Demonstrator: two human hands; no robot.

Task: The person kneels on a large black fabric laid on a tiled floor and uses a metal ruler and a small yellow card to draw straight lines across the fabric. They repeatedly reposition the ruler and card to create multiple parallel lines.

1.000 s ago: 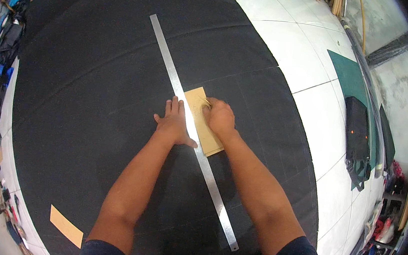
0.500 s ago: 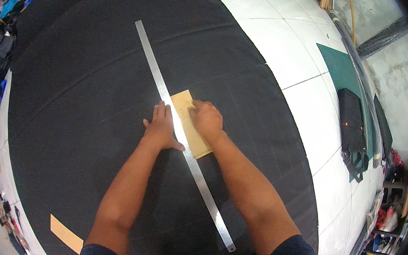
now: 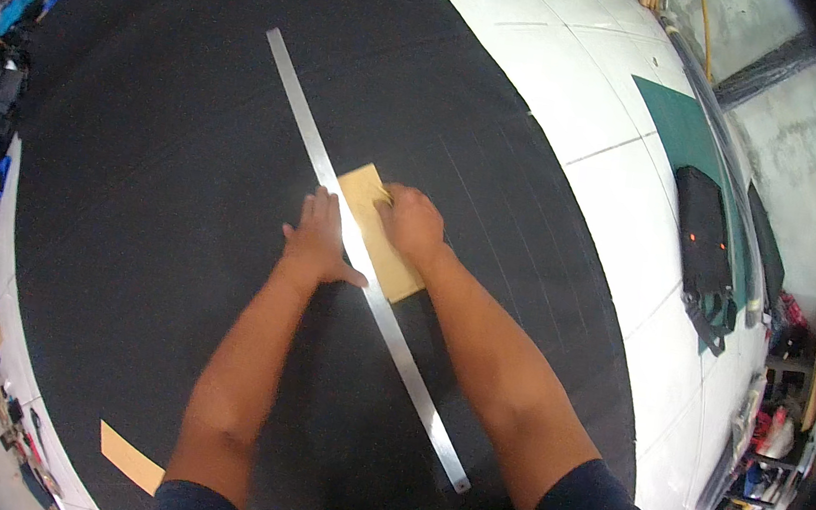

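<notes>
A long metal ruler lies slantwise across a black cloth, from far left to near right. My left hand presses on the ruler's left edge with its fingers spread and thumb out across the metal. Along the ruler's right side lies a tan rectangular card or board. My right hand rests at its right edge with curled fingers. Something small and pale shows at those fingertips, too small to name.
Faint pale lines run over the cloth to the right. Another tan strip lies near left. White floor tiles border the cloth. A black bag lies on a green sheet at right. Piled clutter lines the left side.
The whole scene sits slightly higher in the picture, as my view has shifted. Both hands keep nearly the same places against the ruler and the tan card.
</notes>
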